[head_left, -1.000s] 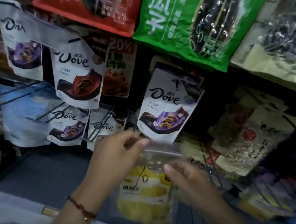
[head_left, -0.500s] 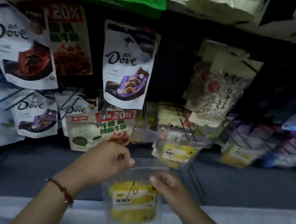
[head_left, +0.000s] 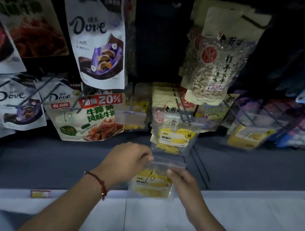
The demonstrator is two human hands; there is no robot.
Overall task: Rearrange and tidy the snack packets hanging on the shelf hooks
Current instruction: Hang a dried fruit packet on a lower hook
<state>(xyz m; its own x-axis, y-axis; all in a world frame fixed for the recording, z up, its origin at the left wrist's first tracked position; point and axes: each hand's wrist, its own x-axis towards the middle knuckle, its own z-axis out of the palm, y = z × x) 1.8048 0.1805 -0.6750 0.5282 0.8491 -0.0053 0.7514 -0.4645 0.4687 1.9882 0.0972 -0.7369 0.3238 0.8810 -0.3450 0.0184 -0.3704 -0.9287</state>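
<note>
I hold a clear packet of yellow dried fruit (head_left: 152,184) low in front of the shelf. My left hand (head_left: 127,160) pinches its top left corner, and my right hand (head_left: 181,181) grips its right edge. Just above it a like packet of yellow fruit (head_left: 175,137) hangs on a wire hook (head_left: 183,110). A bag of seeds (head_left: 215,65) hangs higher on the right. A Dove pouch (head_left: 99,40) hangs upper left.
A beef snack packet marked 20% (head_left: 92,117) hangs at centre left, with more Dove pouches (head_left: 16,105) further left. Another yellow packet (head_left: 248,136) hangs at right. Bare hooks (head_left: 200,164) jut out by my right hand. A white shelf edge (head_left: 231,209) runs below.
The view has tilted down and to the right along the shelf. Both hands kept hold of the yellow packet, which now sits lower, under the hanging yellow packet.
</note>
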